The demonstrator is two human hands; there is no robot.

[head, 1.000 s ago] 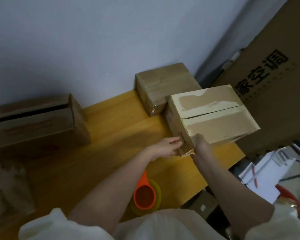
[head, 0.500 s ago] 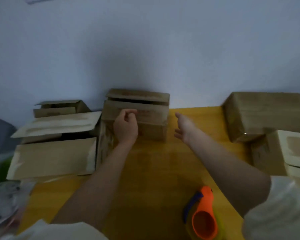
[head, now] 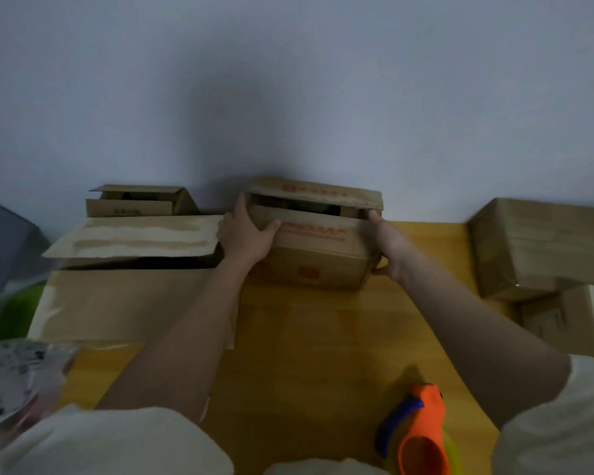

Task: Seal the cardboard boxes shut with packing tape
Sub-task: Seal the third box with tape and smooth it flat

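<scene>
A brown cardboard box with red print (head: 318, 245) stands against the wall at the back of the yellow table (head: 323, 337), its top flaps loose with a dark gap between them. My left hand (head: 246, 236) grips its left end, thumb across the front flap. My right hand (head: 386, 246) grips its right end, fingers curled round the corner. An orange tape dispenser (head: 422, 437) with a blue part lies near the front edge, to the right.
A large box with open flaps (head: 124, 299) lies left of the gripped box, with a smaller open box (head: 136, 202) behind it. Stacked closed boxes (head: 542, 248) stand at the right. A crumpled plastic bag (head: 18, 382) sits at the front left.
A second ago my hands were on a pale box at the right. The view swung left, both hands reached for the red-printed box, and now they grip its two ends.
</scene>
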